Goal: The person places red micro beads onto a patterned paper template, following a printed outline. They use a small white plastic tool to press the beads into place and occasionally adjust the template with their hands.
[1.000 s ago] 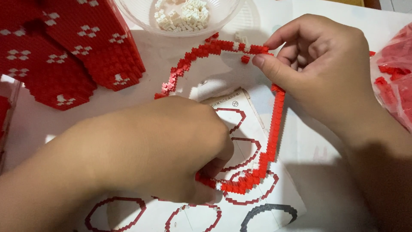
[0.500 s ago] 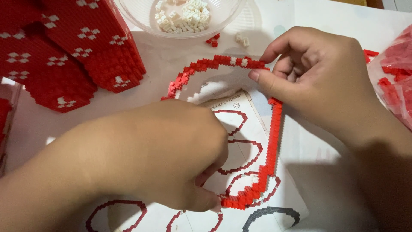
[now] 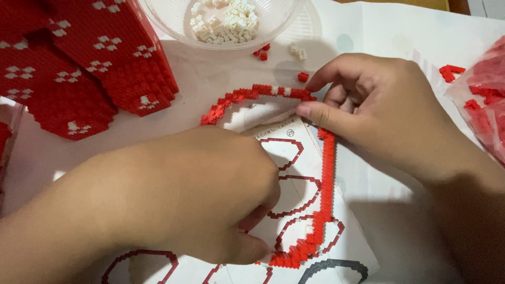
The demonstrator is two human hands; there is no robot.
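Curling your left hand (image 3: 210, 194) down, fingertips pinching the bottom of the red brick ring (image 3: 323, 173) lying on the instruction sheet (image 3: 294, 158), you seemingly nip its top arc between thumb and forefinger of your half-closed right hand (image 3: 379, 110).

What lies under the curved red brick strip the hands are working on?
Under the red brick strip lies an instruction sheet printed with red ring outlines, on white paper. The left hand covers the sheet's left part; the right hand hides the strip's upper corner.
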